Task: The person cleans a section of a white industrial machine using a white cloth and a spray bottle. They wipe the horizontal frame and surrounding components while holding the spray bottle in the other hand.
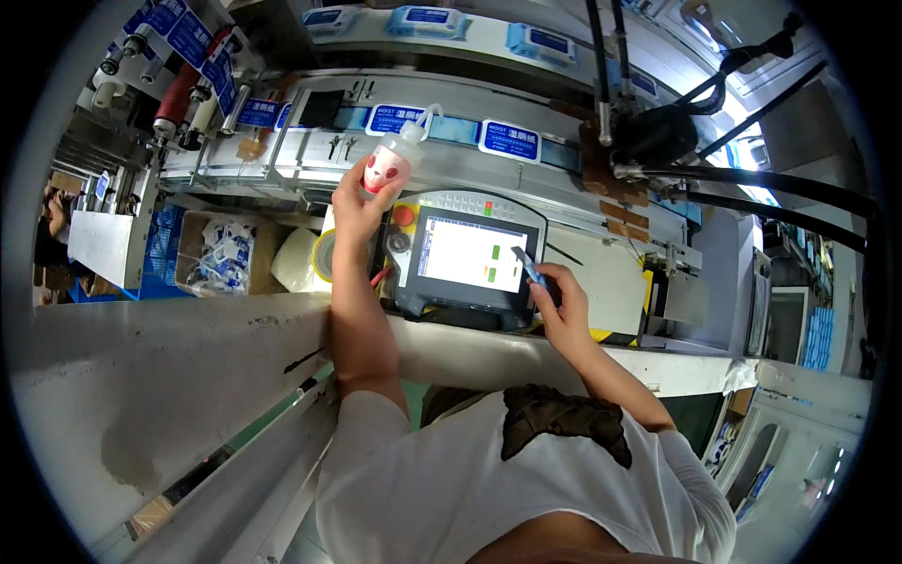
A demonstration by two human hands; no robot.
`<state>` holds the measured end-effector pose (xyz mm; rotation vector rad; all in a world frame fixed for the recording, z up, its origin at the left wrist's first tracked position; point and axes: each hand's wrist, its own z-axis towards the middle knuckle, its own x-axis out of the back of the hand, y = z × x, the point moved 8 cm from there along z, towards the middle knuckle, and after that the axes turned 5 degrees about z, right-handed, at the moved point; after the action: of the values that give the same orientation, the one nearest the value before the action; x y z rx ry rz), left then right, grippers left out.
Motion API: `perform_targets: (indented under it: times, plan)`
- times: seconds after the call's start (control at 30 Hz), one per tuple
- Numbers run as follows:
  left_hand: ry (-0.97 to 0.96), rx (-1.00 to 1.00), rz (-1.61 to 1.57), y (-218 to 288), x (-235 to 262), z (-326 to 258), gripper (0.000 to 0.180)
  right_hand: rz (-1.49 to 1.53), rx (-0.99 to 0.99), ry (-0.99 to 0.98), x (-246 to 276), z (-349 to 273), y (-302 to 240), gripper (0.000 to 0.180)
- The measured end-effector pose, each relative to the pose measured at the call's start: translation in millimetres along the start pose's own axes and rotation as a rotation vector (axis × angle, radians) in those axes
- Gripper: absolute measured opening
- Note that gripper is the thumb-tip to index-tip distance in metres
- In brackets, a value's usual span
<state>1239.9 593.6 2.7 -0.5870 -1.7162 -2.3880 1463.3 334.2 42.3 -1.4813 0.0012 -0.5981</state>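
Observation:
My left hand [354,204] is closed round a wash bottle [386,169] with a clear body, a bent thin spout and a pink and red print. It holds the bottle upright, at the near edge of the conveyor. My right hand [564,305] grips a blue-handled utility knife [534,273], its flat grey tip pointing up and left. That tip is over the right part of a lit touch screen on a control pendant [470,254]. The pendant lies between my two hands and has a red round button [404,216] at its upper left. My palms are hidden.
Behind the bottle runs a conveyor [319,150] with blue and white labels [509,140]. Blue wipe packs [426,23] lie on a farther belt. Label rollers [177,99] stand at left. A bin [191,240] holds crumpled film beside a tape roll [324,256]. Black hoses [770,183] cross at right.

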Motion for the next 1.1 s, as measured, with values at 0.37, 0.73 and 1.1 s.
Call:
perform_targets:
  times: [0.37, 0.73, 1.1]
  plan:
    - [-0.151, -0.140, 0.011, 71, -24, 4, 0.055, 0.042, -0.106, 0.249, 92, -81, 46, 0.019]
    - [-0.109, -0.075, -0.118, 134, -86, -135, 0.055, 0.025, -0.120, 0.358, 216, -116, 98, 0.022]
    - [-0.024, 0.143, -0.302, 174, -204, -295, 0.059, -0.235, 0.037, 0.176, 343, -74, 128, 0.024]
